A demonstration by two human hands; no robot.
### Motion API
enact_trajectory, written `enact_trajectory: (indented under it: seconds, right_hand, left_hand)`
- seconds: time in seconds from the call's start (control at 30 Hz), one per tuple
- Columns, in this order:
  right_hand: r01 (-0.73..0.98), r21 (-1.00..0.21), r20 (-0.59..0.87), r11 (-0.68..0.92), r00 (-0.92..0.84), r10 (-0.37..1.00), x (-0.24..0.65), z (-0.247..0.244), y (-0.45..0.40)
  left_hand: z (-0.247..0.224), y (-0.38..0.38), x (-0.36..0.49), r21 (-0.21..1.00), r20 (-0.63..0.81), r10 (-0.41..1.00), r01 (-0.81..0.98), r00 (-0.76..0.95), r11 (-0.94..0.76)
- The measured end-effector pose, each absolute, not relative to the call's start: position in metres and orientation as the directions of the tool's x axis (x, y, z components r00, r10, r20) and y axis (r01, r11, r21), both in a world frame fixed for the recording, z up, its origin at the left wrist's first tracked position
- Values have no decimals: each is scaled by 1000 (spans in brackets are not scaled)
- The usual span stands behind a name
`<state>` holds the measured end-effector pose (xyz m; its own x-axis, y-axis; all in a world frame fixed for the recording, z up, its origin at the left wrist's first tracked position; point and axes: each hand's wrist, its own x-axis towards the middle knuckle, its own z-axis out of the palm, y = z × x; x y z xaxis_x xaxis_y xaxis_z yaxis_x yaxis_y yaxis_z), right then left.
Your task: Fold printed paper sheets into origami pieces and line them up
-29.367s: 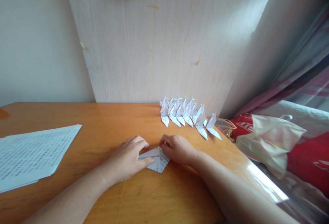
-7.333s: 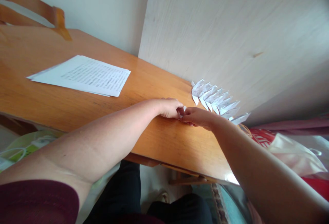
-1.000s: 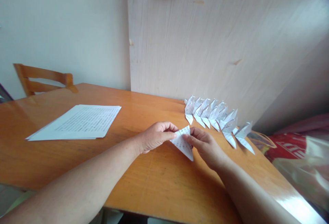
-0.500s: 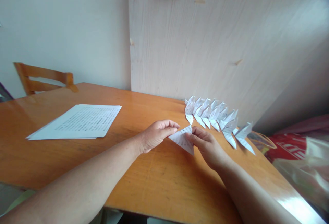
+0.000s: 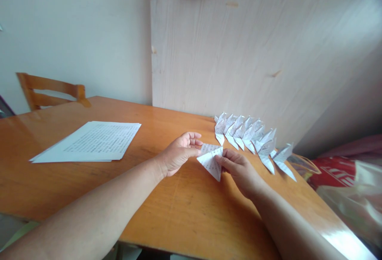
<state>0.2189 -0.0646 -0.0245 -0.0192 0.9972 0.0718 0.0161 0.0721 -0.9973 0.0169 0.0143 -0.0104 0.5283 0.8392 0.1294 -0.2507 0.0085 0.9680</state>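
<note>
Both hands are at work on one folded paper: the right hand [image 5: 238, 168] grips its right edge, thumb on top, while the left hand [image 5: 180, 154] has its fingers loosely curled at the flap on the left, and whether it pinches that flap I cannot tell. Biggest of all, a pale wood-grain panel [image 5: 209, 53] rises beyond the hands. Beneath them spreads the orange-brown tabletop [image 5: 179, 212]. A wooden chair [image 5: 55, 85] stands far off, beyond and left of the left hand. Left of that hand lies a stack of printed sheets [image 5: 101, 140]; beyond the right hand, folded paper figures [image 5: 249, 132] cluster with points up. Smallest, between the hands, is the folded paper [image 5: 210, 164], its lower tip pointing toward the person.
</note>
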Motion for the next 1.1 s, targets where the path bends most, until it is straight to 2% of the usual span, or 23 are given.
enact_trajectory:
  seconds: [0.73, 1.1]
  right_hand:
    - [25, -998, 65, 66, -36, 997, 216, -21, -66]
    - [-30, -997, 67, 65, -74, 995, 214, -21, -66]
  left_hand:
    - [-12, 17, 17, 973, 127, 813, -229, 568, 9]
    - [-10, 10, 17, 991, 119, 763, -28, 636, -131]
